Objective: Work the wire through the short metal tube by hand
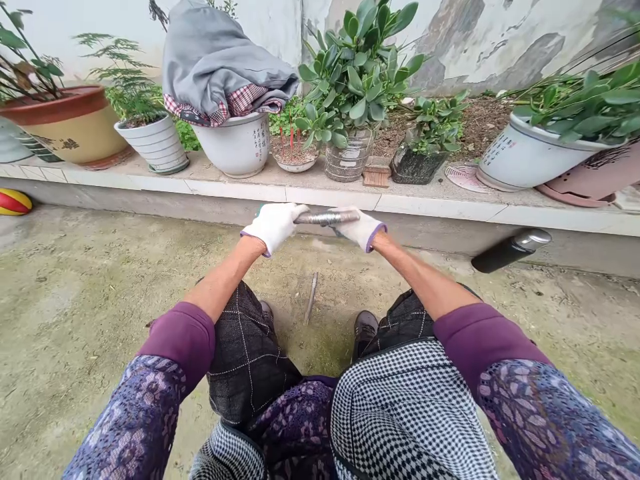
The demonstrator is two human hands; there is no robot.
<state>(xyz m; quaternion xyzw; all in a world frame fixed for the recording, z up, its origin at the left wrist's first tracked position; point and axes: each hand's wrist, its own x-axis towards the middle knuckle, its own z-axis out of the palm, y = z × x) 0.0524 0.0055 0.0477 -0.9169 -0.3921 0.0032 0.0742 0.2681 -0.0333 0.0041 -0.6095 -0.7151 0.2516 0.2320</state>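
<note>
Both my hands wear white gloves and are held out in front of my knees. My left hand (274,225) is closed around the left end of a short grey metal rod (326,218). My right hand (359,229) grips the rod's right end, so the rod lies level between them. On the ground below, between my feet, lies a thin stick (311,298).
A tiled ledge (345,197) runs across ahead with several potted plants; a white pot (239,145) holds grey and checked cloth. A dark flask (510,251) lies on the ground at right. A red and yellow ball (14,201) sits far left.
</note>
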